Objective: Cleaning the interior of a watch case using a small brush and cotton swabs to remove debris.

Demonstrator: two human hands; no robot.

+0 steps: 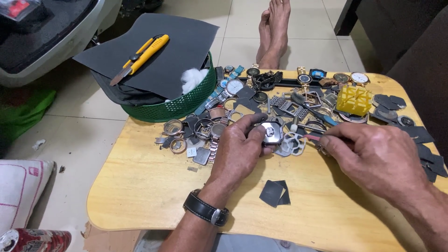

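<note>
L hand [240,149] is gripping a silver watch case [270,132] between thumb and fingers, approx mid-table, just in front of the parts pile. R hand [373,156] is pinched on a thin red-handled tool [311,136], tip aimed at the case; can't tell if tip is touching it. Black-strap wristwatch [206,210] on L wrist, over the near edge of the wooden table [149,186]. Two small dark sandpaper scraps [275,192] lie flat on the table btw the forearms. Far half of the table is covered w/ loose watch cases, bezels, straps and whole watches [359,77]; yellow plastic grid piece [353,100] near the far R corner, more dark scraps along the R edge. Green basket [182,106] overhangs the far L corner, holding white cotton [193,78] and a dark sheet w/ a yellow utility knife [140,58] on top. Bare feet [274,32] on the tile floor beyond the far edge.
</note>
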